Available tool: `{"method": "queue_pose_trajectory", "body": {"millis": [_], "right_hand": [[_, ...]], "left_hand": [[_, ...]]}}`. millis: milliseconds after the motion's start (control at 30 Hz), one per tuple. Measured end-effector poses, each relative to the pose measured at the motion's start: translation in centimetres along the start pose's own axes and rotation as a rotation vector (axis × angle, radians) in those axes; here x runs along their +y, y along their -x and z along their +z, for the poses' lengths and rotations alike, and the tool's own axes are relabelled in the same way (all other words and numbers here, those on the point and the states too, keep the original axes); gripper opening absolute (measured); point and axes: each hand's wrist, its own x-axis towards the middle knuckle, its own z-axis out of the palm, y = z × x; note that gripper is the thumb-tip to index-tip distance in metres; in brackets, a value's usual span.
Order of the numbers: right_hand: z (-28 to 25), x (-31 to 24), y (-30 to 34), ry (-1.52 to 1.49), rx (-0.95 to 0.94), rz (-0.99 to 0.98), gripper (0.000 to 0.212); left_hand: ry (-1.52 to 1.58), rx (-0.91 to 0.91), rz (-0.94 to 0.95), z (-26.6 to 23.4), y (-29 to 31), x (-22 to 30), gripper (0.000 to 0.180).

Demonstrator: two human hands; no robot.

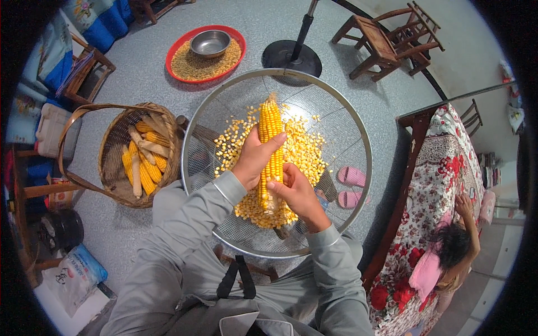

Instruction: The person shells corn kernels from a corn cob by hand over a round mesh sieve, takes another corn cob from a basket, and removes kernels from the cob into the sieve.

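Note:
A yellow corn cob (pixel 270 120) stands tip-up in front of me, above a round mesh sieve (pixel 193 120) with a metal rim. My left hand (pixel 255 157) is wrapped round its middle, the thumb lying across the kernels. Lower on the cob, my right hand (pixel 297 193) grips it with the thumb pressed on the kernels. A pale bare patch shows near the cob's lower end. Loose corn kernels (pixel 305 143) are spread over the mesh under both hands, with a heap beneath the cob's lower end.
At left stands a wicker basket (pixel 109 151) with cobs, some stripped. Beyond the sieve are a red tray (pixel 242 47) of kernels bearing a metal bowl (pixel 210 43), and a black stand base (pixel 280 56). A wooden chair (pixel 381 47) is far right. A person (pixel 451 246) lies on a flowered bed (pixel 403 224).

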Motion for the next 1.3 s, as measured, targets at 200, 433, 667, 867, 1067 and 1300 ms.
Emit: {"method": "queue_pose_trajectory", "body": {"millis": [200, 433, 667, 867, 1067, 1300], "right_hand": [[0.4, -0.6, 0.1, -0.010, 0.036, -0.003, 0.048], [0.5, -0.7, -0.3, 0.114, 0.047, 0.040, 0.050], [0.2, -0.1, 0.0, 0.123, 0.086, 0.049, 0.043], [1.8, 0.4, -0.1, 0.437, 0.273, 0.012, 0.042], [1.6, 0.4, 0.8, 0.604, 0.339, -0.174, 0.041], [0.3, -1.9, 0.2, -0.407, 0.093, 0.052, 0.040]], "left_hand": [[0.063, -0.017, -0.051, 0.1, 0.1, 0.2, 0.034], [-0.047, -0.031, 0.038, 0.5, 0.2, -0.3, 0.038], [-0.095, -0.040, 0.084, 0.7, 0.4, -0.7, 0.045], [-0.254, -0.055, 0.223, 1.1, 0.6, -1.2, 0.047], [-0.425, -0.083, 0.341, 1.5, 1.0, -0.3, 0.046], [0.207, -0.031, 0.000, 0.0, -0.2, 0.7, 0.026]]}}
